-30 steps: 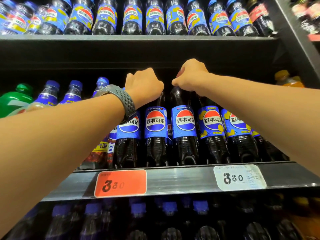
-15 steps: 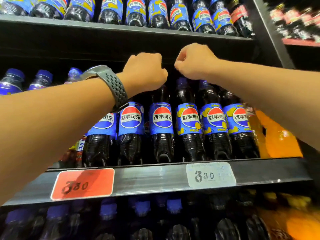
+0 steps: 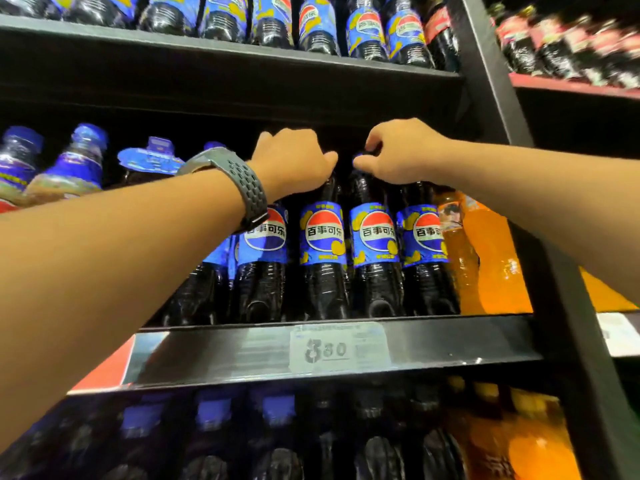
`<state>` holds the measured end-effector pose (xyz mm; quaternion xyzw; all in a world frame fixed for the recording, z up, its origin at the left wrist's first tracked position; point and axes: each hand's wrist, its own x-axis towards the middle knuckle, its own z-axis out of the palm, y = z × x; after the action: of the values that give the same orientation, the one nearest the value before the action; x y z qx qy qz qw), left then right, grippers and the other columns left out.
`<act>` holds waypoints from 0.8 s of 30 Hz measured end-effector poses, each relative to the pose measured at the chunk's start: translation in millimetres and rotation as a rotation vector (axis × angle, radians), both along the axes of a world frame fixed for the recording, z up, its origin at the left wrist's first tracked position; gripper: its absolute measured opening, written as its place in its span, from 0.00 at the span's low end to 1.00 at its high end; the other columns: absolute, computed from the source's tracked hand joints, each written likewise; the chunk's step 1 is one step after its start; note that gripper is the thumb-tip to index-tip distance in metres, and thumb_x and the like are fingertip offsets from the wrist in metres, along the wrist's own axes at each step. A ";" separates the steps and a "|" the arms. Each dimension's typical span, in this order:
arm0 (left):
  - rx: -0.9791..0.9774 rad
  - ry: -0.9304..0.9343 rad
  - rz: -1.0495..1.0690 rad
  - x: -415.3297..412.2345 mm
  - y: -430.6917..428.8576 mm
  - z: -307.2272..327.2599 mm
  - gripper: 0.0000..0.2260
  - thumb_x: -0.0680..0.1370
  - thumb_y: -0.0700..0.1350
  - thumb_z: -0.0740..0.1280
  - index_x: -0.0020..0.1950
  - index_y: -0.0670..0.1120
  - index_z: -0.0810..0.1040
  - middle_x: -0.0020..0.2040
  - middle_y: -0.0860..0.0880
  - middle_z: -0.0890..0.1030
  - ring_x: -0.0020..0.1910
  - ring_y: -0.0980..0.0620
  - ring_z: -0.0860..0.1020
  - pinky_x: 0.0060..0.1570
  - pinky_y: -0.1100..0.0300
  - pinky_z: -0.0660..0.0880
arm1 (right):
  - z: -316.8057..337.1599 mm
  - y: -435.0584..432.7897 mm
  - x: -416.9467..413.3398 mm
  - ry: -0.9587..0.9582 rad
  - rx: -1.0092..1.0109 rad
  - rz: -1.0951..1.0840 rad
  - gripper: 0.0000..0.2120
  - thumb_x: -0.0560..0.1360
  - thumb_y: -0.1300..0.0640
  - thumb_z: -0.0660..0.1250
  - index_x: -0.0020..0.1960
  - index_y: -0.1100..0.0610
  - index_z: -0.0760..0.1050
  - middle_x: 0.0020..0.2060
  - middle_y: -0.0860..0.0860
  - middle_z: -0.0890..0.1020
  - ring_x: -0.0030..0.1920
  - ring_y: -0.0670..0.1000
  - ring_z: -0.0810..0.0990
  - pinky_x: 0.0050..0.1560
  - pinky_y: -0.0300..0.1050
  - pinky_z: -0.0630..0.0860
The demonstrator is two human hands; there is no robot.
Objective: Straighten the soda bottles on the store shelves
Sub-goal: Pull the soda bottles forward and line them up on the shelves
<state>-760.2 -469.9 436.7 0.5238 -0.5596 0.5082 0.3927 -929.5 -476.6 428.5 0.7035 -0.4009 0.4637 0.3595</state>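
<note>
A row of dark cola bottles with blue labels stands upright on the middle shelf (image 3: 242, 351). My left hand (image 3: 294, 161), with a grey watch band on its wrist, is closed over the top of one cola bottle (image 3: 323, 258). My right hand (image 3: 398, 152) pinches the cap of the neighbouring cola bottle (image 3: 375, 258) to its right. Both caps are hidden under my fingers. One more cola bottle (image 3: 426, 258) stands at the right end of the row, and another (image 3: 263, 261) shows just below my left wrist.
Orange soda bottles (image 3: 485, 258) stand right of the colas against a black upright post (image 3: 491, 81). The upper shelf (image 3: 225, 46) hangs close above my hands. A white 3.80 price tag (image 3: 337, 348) sits on the shelf edge. Blue-capped bottles (image 3: 76, 157) fill the left; more bottles stand below.
The view has shifted right and closer. Both hands have dropped from in front of the upper shelf edge onto the tops of two adjacent cola bottles further right in the row.
</note>
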 end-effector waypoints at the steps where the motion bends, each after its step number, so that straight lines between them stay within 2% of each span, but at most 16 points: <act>1: 0.002 0.018 0.000 -1.0 -0.7 0.3 0.22 0.76 0.61 0.58 0.56 0.45 0.77 0.55 0.42 0.80 0.57 0.39 0.75 0.57 0.48 0.66 | -0.3 -2.9 1.0 -0.020 0.001 0.018 0.22 0.75 0.42 0.65 0.60 0.58 0.76 0.57 0.56 0.80 0.58 0.58 0.76 0.53 0.46 0.72; 5: 0.003 0.115 -0.052 -4.7 0.9 0.8 0.18 0.76 0.57 0.59 0.55 0.46 0.77 0.53 0.44 0.80 0.53 0.42 0.75 0.54 0.50 0.66 | 0.9 -10.9 5.2 -0.173 0.030 0.118 0.25 0.74 0.41 0.65 0.62 0.58 0.72 0.57 0.56 0.78 0.54 0.56 0.76 0.45 0.46 0.72; 8: -0.031 0.166 -0.122 -5.6 4.8 0.2 0.15 0.76 0.54 0.61 0.56 0.47 0.77 0.47 0.48 0.77 0.45 0.48 0.72 0.48 0.54 0.65 | 0.9 -11.2 9.8 -0.207 0.057 0.153 0.28 0.73 0.42 0.67 0.66 0.58 0.70 0.59 0.56 0.76 0.56 0.56 0.76 0.46 0.46 0.73; 12: -0.025 0.180 -0.175 -7.3 7.5 0.2 0.14 0.76 0.53 0.62 0.55 0.46 0.77 0.44 0.49 0.75 0.43 0.49 0.72 0.42 0.54 0.66 | 2.7 -9.0 13.7 -0.215 0.088 0.216 0.17 0.73 0.51 0.70 0.59 0.55 0.78 0.54 0.53 0.80 0.52 0.53 0.78 0.46 0.44 0.76; 17: -0.021 0.189 -0.144 -8.9 6.5 0.7 0.13 0.76 0.52 0.62 0.54 0.46 0.77 0.42 0.49 0.74 0.42 0.49 0.72 0.45 0.54 0.67 | 4.7 -11.7 14.7 -0.343 0.108 0.327 0.11 0.71 0.52 0.71 0.51 0.53 0.82 0.48 0.51 0.82 0.47 0.50 0.79 0.44 0.43 0.78; 21: -0.023 0.178 -0.117 -8.3 4.8 0.5 0.10 0.77 0.52 0.62 0.51 0.47 0.76 0.38 0.51 0.73 0.40 0.50 0.70 0.46 0.54 0.65 | 4.9 -15.2 13.1 -0.361 0.090 0.373 0.09 0.70 0.52 0.72 0.50 0.53 0.82 0.46 0.49 0.81 0.45 0.49 0.78 0.41 0.42 0.76; 24: -0.001 0.145 -0.088 -8.7 4.7 1.1 0.10 0.77 0.51 0.61 0.50 0.47 0.76 0.40 0.50 0.74 0.41 0.49 0.70 0.48 0.54 0.64 | 5.2 -15.8 10.1 -0.357 0.100 0.392 0.09 0.70 0.52 0.72 0.50 0.53 0.82 0.47 0.49 0.81 0.45 0.48 0.77 0.40 0.40 0.74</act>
<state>-768.9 -465.2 437.9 0.5339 -0.5521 0.4514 0.4543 -919.4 -492.4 433.7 0.6917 -0.3365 0.6209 0.1511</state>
